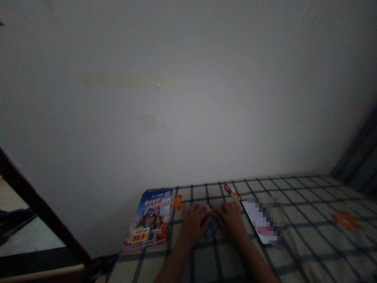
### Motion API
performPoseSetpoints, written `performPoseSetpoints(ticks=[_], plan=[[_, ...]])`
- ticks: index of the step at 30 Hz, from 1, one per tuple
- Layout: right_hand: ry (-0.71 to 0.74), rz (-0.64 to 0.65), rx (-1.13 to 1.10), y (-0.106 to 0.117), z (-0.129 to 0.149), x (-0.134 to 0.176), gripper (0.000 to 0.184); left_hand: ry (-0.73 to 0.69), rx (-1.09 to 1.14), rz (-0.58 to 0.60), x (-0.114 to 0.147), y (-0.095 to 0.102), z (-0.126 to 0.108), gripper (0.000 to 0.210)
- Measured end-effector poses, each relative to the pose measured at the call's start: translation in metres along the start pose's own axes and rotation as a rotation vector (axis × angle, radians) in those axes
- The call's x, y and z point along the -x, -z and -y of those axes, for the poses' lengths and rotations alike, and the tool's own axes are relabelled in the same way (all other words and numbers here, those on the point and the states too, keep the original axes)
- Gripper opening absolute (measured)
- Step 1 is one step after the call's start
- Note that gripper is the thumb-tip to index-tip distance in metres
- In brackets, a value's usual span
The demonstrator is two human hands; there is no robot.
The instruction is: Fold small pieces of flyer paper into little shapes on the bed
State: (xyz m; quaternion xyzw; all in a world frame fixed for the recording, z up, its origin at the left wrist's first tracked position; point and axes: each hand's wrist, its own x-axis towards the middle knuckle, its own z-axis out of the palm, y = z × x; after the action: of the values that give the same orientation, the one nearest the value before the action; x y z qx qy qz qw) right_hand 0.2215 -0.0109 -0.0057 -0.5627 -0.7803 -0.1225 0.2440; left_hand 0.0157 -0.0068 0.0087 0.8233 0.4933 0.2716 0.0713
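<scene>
My left hand [193,221] and my right hand [230,217] meet over the checked cloth, fingers curled in toward each other. Between them is a small bluish piece of printed paper [212,228], which looks folded and is partly covered by the fingers. Both hands grip it, the left at its left side and the right at its upper right. Just beyond my right hand lies a narrow printed paper strip [232,192]. To the left of my left hand rests a pile of colourful printed leaflets [151,218].
A phone or tablet [256,220] with a lit screen lies right of my right hand, partly blurred out. The checked cloth [312,204] has orange figures on it. A plain wall [206,118] rises behind; a dark slanted bar [44,212] stands at left.
</scene>
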Motion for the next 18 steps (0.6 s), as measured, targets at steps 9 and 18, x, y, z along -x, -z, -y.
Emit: performPoseSetpoints(ticks=[9, 18], plan=[[-0.030, 0.066, 0.004, -0.011, -0.002, -0.001, 0.047, -0.062, -0.029, -0.023, 0.002, -0.003, 0.001, 0.026], [-0.011, 0.092, -0.191, -0.013, -0.014, -0.005, 0.049, -0.027, 0.011, 0.043, 0.002, 0.000, 0.002, 0.029]])
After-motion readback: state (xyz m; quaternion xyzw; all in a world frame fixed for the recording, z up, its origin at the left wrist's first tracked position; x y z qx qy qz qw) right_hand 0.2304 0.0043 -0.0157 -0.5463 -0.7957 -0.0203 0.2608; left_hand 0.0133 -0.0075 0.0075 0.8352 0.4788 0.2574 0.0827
